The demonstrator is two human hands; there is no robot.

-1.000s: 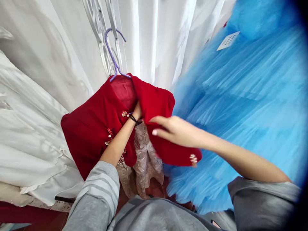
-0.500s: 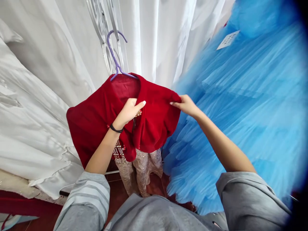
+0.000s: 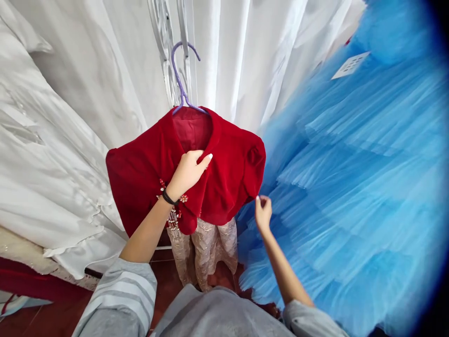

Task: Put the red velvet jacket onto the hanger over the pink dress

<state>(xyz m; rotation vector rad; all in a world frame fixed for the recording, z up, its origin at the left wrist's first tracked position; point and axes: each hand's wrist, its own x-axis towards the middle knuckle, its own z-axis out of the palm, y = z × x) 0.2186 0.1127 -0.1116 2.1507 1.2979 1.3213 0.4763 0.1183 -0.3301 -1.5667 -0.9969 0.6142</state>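
Note:
A red velvet jacket (image 3: 228, 173) with beaded trim hangs on a purple hanger (image 3: 182, 89). My left hand (image 3: 189, 174), with a black band at the wrist, is closed on the jacket's front edge below the collar, thumb on top. At the lower edge of the sleeve on the right, my right hand (image 3: 263, 210) pinches the red cloth between thumb and fingers. Dangling beads (image 3: 173, 220) show beneath my left wrist. Below the jacket hangs a pale, shiny patterned garment (image 3: 203, 248).
A full blue tulle dress (image 3: 336, 187) with a white tag (image 3: 351, 65) fills the right side. White drapes (image 3: 231, 47) and a white metal stand (image 3: 177, 51) are behind the jacket. White fabric (image 3: 52, 187) hangs at left, above a reddish tiled floor (image 3: 161, 281).
My right hand has moved down from the sleeve's upper part to its lower edge. My left hand still grips the jacket front. The view has shifted slightly.

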